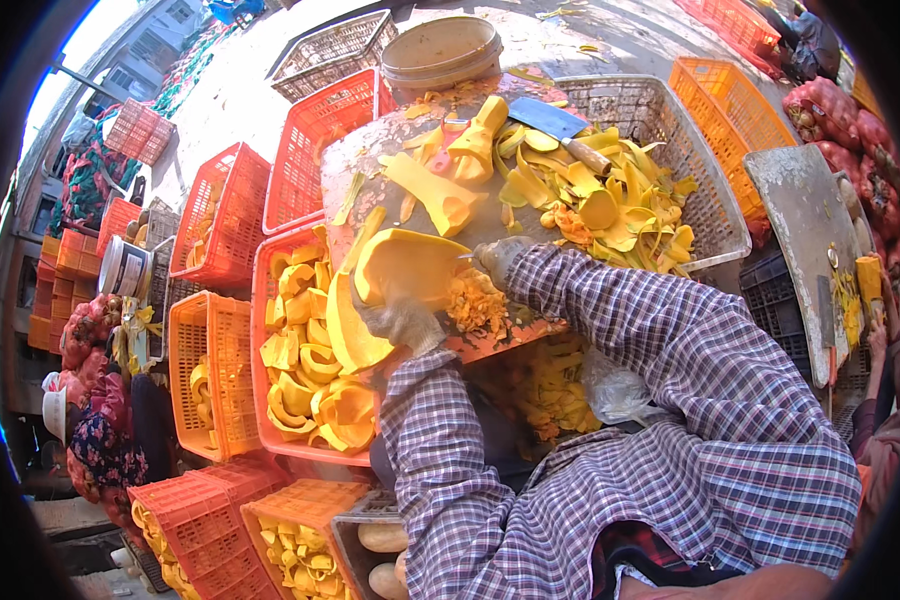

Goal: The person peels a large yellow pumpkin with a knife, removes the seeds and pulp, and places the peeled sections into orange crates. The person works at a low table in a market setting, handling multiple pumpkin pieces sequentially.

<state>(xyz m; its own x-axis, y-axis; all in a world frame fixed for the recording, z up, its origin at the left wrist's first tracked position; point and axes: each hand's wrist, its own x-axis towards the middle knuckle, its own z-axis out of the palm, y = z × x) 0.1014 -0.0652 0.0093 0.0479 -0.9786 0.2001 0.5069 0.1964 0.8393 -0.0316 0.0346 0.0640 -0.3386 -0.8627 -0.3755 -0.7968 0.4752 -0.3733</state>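
Observation:
My left hand (405, 322), in a pale glove, grips a hollowed piece of peeled pumpkin (409, 259) at the near left edge of the work table (360, 161). Another large curved pumpkin slice (352, 334) lies right beside that hand, over the crate. In my gloved right hand (502, 259) is a small metal tool (465, 256); only a bit of it shows at the pumpkin's edge. Scooped pumpkin pulp with seeds (480, 304) is heaped below it. Farther back lie peeled pumpkin necks (435, 191) and a red-handled peeler (441, 161).
A cleaver (547, 116) rests on a peel heap (607, 202) by a grey crate (701, 180). Left of the table, a red crate (259, 412) holds cut pumpkin. A bucket (442, 52) stands behind. Other people sit at left (112, 435) and right (889, 442).

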